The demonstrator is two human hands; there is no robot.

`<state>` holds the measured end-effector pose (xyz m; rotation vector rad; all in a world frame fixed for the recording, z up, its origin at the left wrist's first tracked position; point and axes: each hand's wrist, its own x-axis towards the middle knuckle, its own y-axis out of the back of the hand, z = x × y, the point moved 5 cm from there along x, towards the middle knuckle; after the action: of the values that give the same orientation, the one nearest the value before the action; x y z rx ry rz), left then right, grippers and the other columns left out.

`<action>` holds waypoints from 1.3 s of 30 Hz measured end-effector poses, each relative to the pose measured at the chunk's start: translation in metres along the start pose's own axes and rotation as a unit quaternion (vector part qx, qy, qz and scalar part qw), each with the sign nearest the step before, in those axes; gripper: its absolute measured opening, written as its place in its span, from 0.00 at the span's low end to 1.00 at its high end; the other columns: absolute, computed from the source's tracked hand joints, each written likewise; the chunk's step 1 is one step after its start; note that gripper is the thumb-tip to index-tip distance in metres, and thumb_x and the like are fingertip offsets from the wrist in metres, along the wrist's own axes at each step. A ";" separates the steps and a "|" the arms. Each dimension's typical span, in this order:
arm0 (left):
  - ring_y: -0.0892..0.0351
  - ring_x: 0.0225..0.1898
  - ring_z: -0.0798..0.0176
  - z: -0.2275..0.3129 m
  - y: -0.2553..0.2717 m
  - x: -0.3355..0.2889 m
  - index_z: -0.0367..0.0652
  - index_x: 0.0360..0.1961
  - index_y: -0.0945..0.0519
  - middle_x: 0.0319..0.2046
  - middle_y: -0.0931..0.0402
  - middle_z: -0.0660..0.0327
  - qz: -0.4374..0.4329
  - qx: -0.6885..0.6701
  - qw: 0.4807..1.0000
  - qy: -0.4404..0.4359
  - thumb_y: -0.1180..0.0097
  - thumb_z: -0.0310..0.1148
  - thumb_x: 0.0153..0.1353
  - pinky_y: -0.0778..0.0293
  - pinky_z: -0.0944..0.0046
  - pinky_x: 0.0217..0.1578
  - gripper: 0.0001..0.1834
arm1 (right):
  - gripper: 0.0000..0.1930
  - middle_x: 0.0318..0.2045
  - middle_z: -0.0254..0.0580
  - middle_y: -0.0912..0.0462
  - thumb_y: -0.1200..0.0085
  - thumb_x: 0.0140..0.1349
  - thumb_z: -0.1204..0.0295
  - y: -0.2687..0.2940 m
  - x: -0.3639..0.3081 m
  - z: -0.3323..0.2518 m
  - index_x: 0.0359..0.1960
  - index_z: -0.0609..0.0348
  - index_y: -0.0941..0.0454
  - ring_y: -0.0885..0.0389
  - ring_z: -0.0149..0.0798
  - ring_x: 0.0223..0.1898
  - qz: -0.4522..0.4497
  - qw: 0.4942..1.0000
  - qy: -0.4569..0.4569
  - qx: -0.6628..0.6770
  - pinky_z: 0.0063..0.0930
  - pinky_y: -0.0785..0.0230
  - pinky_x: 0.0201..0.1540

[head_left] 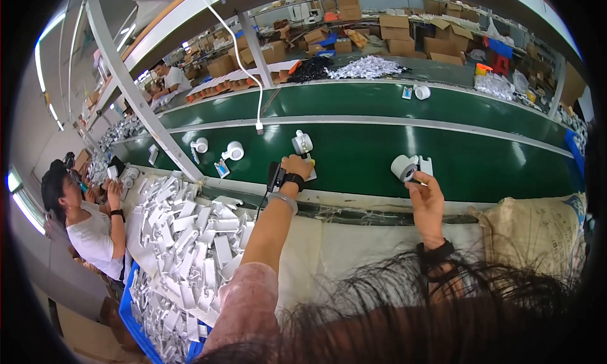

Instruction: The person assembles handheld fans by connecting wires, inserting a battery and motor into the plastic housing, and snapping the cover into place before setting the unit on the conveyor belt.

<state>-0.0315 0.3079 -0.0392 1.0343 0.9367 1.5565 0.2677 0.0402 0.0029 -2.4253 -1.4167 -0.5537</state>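
A green conveyor belt point(354, 146) runs across in front of me. On it, my left hand point(296, 166) has its fingers curled at the lower part of a white device with a round head point(302, 142); its fingertips are partly hidden. Farther right, my right hand point(427, 206) pinches the near edge of another white device with a round head point(403, 168) and a flat bracket-like piece beside it. A black watch-like band and a small black box sit on my left wrist, a dark band on my right.
White plastic parts point(183, 237) are heaped at left, spilling into a blue bin point(129, 304). More white devices point(232, 151) lie on the belt. A white cable point(258, 101) hangs over it. A woven sack point(537, 231) stands at right. A person point(95, 222) works at far left.
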 end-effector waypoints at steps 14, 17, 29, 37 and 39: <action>0.16 0.30 0.59 0.043 0.073 -0.136 0.32 0.61 0.41 0.45 0.23 0.50 -0.400 -0.381 0.823 -0.132 0.50 0.24 0.58 0.20 0.61 0.21 0.29 | 0.14 0.40 0.44 0.20 0.44 0.58 0.80 -0.035 -0.022 -0.039 0.47 0.58 0.24 0.19 0.41 0.42 -0.161 0.979 0.077 -0.103 0.30 0.26 0.43; 0.21 0.29 0.70 0.043 0.101 -0.198 0.37 0.58 0.35 0.39 0.24 0.59 -0.445 -0.359 0.757 -0.317 0.47 0.26 0.59 0.24 0.69 0.25 0.25 | 0.28 0.53 0.46 0.28 0.38 0.45 0.76 -0.063 -0.042 -0.062 0.52 0.51 0.24 0.32 0.50 0.58 -0.243 0.895 0.272 -0.257 0.43 0.38 0.58; 0.21 0.28 0.41 -0.015 0.119 -0.275 0.38 0.46 0.32 0.28 0.23 0.44 -0.161 -0.056 0.920 -0.353 0.47 0.34 0.56 0.27 0.47 0.28 0.18 | 0.04 0.16 0.31 0.26 0.40 0.50 0.69 -0.100 -0.085 -0.082 0.27 0.50 0.22 0.25 0.40 0.24 -0.434 0.819 0.273 -0.258 0.39 0.42 0.55; 0.24 0.26 0.60 -0.025 0.105 -0.281 0.40 0.53 0.35 0.32 0.25 0.56 -0.235 -0.433 0.854 -0.166 0.42 0.29 0.55 0.28 0.59 0.28 0.24 | 0.06 0.23 0.27 0.24 0.41 0.60 0.73 -0.108 -0.098 -0.092 0.33 0.61 0.23 0.24 0.21 0.25 -0.568 0.794 -0.204 0.070 0.17 0.34 0.27; 0.25 0.26 0.66 -0.027 0.103 -0.279 0.39 0.55 0.35 0.36 0.25 0.58 -0.270 -0.453 0.835 -0.157 0.42 0.29 0.56 0.28 0.62 0.28 0.26 | 0.05 0.21 0.28 0.24 0.42 0.60 0.73 -0.106 -0.100 -0.089 0.33 0.61 0.23 0.24 0.21 0.22 -0.550 0.791 -0.255 0.087 0.17 0.33 0.27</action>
<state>-0.0534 0.0131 0.0020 0.2674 0.1443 1.0764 0.1140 -0.0236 0.0411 -1.3958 -2.9187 0.0931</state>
